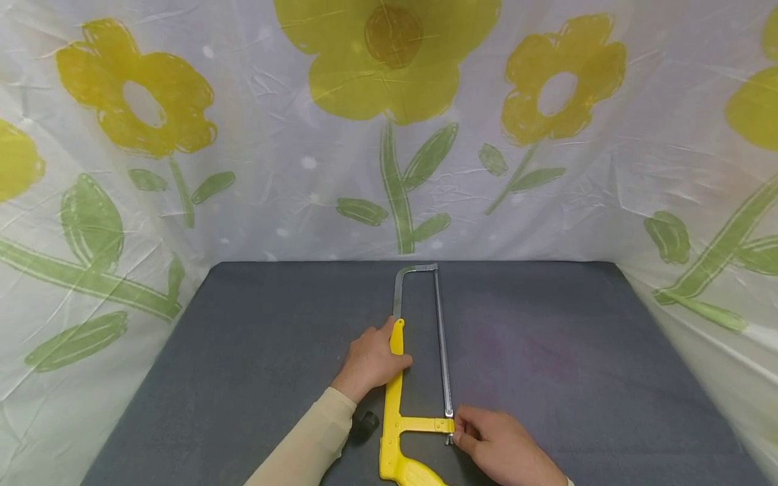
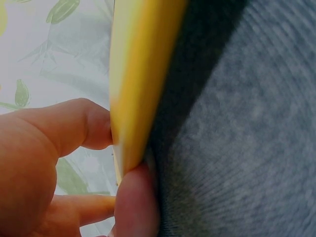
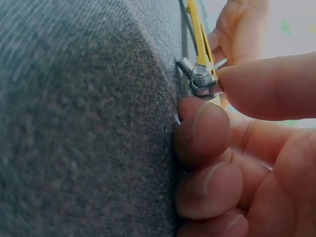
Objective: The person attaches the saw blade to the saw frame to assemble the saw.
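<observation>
A hacksaw [image 1: 394, 398] with a yellow frame and silver front bow lies on the dark grey table, its handle toward me. My left hand [image 1: 373, 358] grips the yellow frame about midway, thumb over its top; the left wrist view shows fingers [image 2: 136, 197] against the frame's edge. The blade side [image 1: 444, 337] runs lengthwise on the right. At its near end, my right hand [image 1: 501, 442] pinches a metal wing nut [image 3: 201, 88] on a threaded stud, thumb on one wing and curled forefinger below. The other right fingers [image 3: 210, 190] rest curled against the cloth.
The dark grey cloth-covered table [image 1: 273, 324] spreads out to both sides of the saw. A white curtain [image 1: 261, 135] printed with yellow flowers hangs along its back and sides. A small black object [image 1: 365, 426] sits beside the left forearm.
</observation>
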`<state>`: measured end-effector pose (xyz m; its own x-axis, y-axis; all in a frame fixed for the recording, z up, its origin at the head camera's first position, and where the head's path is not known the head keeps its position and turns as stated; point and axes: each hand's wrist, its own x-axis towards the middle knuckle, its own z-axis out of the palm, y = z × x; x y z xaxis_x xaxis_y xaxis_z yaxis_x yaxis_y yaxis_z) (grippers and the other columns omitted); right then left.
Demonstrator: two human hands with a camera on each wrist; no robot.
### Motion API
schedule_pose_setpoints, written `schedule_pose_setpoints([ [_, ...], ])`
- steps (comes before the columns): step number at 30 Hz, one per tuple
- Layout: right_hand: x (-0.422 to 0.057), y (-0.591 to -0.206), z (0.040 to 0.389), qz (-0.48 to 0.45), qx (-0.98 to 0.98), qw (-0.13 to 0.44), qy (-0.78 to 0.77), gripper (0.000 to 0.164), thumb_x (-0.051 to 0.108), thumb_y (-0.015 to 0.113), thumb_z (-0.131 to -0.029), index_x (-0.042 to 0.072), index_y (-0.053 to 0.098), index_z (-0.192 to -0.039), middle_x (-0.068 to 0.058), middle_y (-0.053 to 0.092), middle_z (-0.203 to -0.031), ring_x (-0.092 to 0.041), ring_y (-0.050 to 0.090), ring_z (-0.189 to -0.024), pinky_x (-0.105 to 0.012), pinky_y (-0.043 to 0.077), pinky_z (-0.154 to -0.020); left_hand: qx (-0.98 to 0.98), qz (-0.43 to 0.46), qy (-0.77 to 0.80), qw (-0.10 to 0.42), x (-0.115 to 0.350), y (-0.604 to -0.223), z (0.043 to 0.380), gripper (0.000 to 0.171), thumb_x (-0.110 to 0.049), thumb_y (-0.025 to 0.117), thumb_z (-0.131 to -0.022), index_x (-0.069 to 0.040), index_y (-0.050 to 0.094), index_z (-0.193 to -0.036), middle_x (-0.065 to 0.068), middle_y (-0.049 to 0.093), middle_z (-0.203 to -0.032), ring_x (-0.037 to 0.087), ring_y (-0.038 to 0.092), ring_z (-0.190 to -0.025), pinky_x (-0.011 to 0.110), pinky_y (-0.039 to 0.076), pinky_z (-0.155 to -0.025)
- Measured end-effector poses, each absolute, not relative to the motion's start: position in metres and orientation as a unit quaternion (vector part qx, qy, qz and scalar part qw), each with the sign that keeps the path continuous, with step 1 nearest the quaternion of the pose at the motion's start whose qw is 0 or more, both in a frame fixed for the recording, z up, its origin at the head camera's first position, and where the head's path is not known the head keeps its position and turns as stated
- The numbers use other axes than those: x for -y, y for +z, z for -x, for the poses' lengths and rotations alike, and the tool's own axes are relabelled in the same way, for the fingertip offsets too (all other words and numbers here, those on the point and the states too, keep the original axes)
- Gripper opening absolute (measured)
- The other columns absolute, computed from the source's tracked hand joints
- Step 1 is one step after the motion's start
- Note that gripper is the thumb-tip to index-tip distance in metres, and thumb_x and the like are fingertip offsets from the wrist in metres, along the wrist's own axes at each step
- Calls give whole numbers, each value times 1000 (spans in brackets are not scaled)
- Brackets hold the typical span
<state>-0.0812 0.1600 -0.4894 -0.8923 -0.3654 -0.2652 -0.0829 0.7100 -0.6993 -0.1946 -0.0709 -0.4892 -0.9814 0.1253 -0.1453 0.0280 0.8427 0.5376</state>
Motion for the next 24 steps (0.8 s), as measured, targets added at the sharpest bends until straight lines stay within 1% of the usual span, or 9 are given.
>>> schedule_pose_setpoints([
  [13,-159,-488,82,106,-897,224,-366,16,33,64,-96,29,58,-82,12,49,-66,-7,45,-57,-25,31,-52,-955,-41,281,86,70,-489,195,85,-34,74,-82,-11,40,-155,15,61,-107,22,51,-76,34,44,-60],
  [18,-160,-489,82,119,-903,210,-355,16,33,64,-96,30,57,-81,14,48,-65,-5,44,-56,-24,31,-52,-955,-43,281,86,70,-489,195,85,-34,74,-82,-10,40,-156,16,61,-109,22,51,-75,33,43,-59],
  [24,-159,-488,82,122,-903,209,-355,16,32,63,-96,30,57,-82,14,48,-66,-4,44,-57,-24,31,-52,-955,-41,281,87,71,-490,196,86,-34,74,-81,-10,39,-156,16,62,-111,21,50,-75,33,42,-59],
])
